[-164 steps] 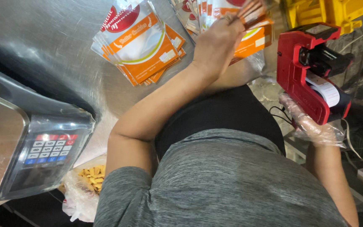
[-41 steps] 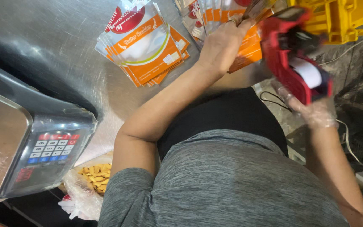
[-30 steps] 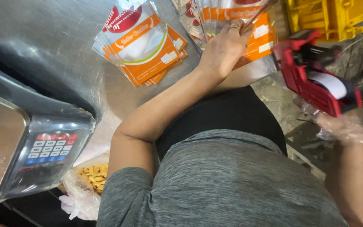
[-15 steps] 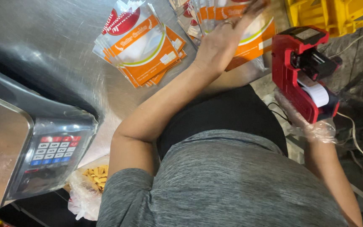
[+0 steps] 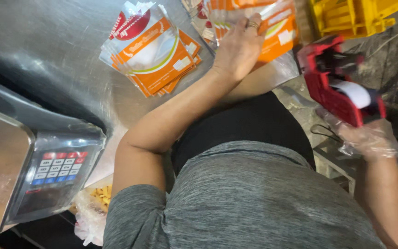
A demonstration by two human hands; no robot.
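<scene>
View from above of a person at a steel table (image 5: 47,55). The left hand (image 5: 238,46), bare and wearing a ring, lies palm down with fingers spread on a fanned stack of pouches (image 5: 272,27) at the table's far right edge; it presses on them rather than closing around them. These pouches are flat, glossy and orange, each with a small white label patch. The right hand (image 5: 369,138), covered by a thin clear plastic glove, is closed around the grip of a red label gun (image 5: 339,85), held off the table to the right of the pouches and apart from them; a white roll of labels shows in its black upper part. A second stack of pouches (image 5: 150,55), orange and white with a red top panel, lies fanned near the middle of the table, well left of the pressing hand. A scale with a keypad (image 5: 56,168) sits at the near left edge, and beside it a clear bag of yellow snacks (image 5: 95,203). A yellow crate (image 5: 351,16) stands beyond the far right corner.
</scene>
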